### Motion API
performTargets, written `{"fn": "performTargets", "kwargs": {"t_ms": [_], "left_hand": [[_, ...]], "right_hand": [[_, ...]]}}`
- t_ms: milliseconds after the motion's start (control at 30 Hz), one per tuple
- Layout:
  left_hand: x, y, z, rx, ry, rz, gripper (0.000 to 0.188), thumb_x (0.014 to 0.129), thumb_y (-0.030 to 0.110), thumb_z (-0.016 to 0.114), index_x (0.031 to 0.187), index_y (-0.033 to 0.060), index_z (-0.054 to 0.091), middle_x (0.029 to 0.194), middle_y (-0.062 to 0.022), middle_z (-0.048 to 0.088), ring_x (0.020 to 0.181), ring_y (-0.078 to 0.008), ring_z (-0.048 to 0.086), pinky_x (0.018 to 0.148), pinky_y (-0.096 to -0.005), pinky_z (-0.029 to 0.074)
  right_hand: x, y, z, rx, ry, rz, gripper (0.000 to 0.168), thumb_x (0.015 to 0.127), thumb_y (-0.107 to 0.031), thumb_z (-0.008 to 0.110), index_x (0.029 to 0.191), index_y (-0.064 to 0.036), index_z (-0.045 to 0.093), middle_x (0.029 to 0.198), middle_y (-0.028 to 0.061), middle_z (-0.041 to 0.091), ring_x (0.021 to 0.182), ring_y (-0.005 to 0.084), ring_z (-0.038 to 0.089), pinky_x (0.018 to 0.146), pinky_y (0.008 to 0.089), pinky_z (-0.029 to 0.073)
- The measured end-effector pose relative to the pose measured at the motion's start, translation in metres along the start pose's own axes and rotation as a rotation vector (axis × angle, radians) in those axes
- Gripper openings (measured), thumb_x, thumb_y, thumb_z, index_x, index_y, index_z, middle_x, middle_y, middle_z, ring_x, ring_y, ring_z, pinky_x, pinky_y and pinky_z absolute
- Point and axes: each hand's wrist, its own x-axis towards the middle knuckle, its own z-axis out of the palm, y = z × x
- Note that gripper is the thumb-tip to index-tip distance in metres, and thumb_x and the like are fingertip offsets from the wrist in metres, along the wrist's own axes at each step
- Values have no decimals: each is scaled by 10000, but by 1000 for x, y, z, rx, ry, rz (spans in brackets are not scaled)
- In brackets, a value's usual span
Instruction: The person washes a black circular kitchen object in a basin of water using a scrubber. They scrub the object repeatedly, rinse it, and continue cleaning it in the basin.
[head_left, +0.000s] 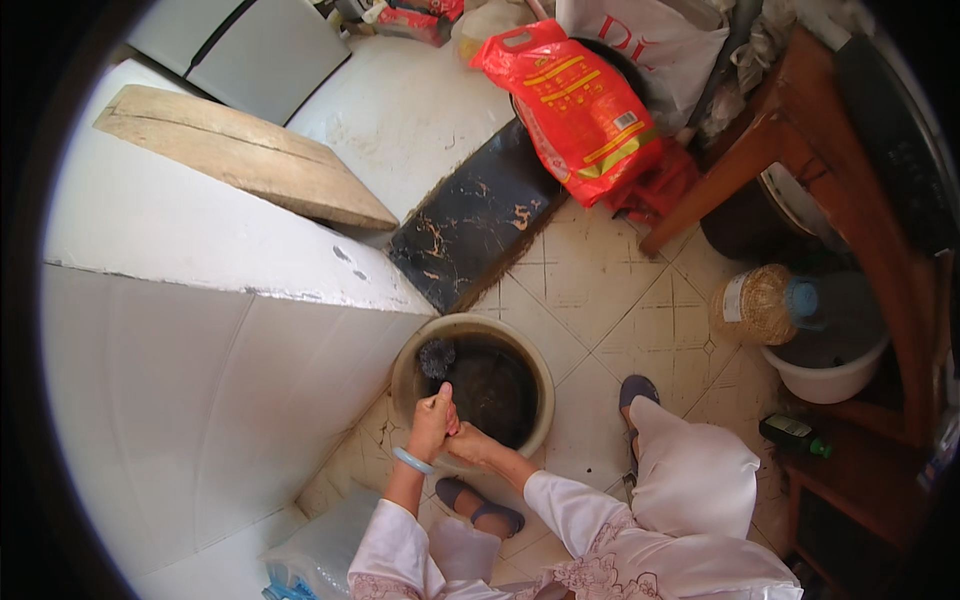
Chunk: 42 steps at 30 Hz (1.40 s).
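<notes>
My left hand (433, 421), with a pale bangle on its wrist, is curled with its thumb pointing away from me. My right hand (472, 442) presses against it, also with curled fingers. Whether anything small is clasped between them is hidden. Both are over the near side of a beige basin (547, 409) standing on the floor. Dark water (499, 390) lies inside the basin. A dark steel-wool scrubber (436, 358) is at the basin's far left, just beyond my left thumb and apart from it.
Left of the basin rises a white ledge (225, 225) bearing a wooden board (255, 157). A red plastic bag (577, 112) is ahead. On the right are a grain-filled plastic bottle (754, 304), a white tub (825, 379) and a dark green bottle (791, 435), beside wooden furniture (889, 300).
</notes>
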Motion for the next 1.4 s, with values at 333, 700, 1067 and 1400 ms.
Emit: {"fn": "performTargets", "kwargs": {"t_ms": [333,700,1067,1400], "left_hand": [[32,-45,36,-25,441,164,534,974,419,498,556,115,366,471,15,358,371,-90,332,356,-266,271],[76,-94,28,92,865,221,568,993,380,424,580,-3,500,475,-47,445,418,-157,418,415,-339,354],[42,-63,22,-249,573,13,485,977,419,475,656,58,519,586,-41,494,507,-153,490,502,-291,418],[11,-2,-16,-568,-310,61,508,961,473,470,1233,49,538,1249,-102,566,1208,-292,505,1006,-438,418]], "right_hand": [[29,55,-30,-520,372,-416,212,757,-185,672,725,24,649,739,260,638,769,377,673,629,447,511],[8,27,-22,-866,507,-262,299,891,-283,518,922,-28,669,908,228,676,886,399,659,755,509,524],[4,23,-21,-1047,472,-415,303,862,-273,544,1063,-49,580,824,222,666,815,394,658,711,511,507],[-10,-33,-24,615,-417,311,344,918,-276,571,640,-114,448,445,-29,341,335,74,258,333,227,193]]}}
